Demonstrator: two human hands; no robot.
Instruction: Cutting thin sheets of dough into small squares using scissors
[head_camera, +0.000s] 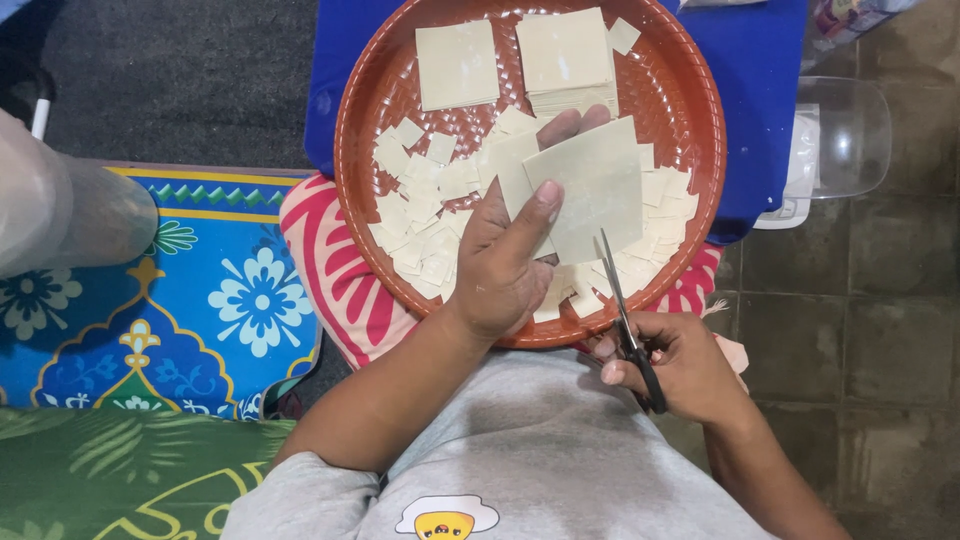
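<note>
Left hand pinches 1 sheet flat over the tray's near edge, so cuttings drop in. Right hand grips scissors, blades nearly together at the sheet's near edge.

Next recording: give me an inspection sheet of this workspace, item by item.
Surface: round brown tray on the person's lap.
Job's things: pale square sheet held over the tray; small cut pieces scattered in it; two stacks of whole sheets at the far side.
Clutter: clear plastic container on the tiled floor.
Grippers: left hand holds the sheet; right hand holds scissors.
Cables: nothing seen.
Surroundings: patterned blue mat, blue cloth.
</note>
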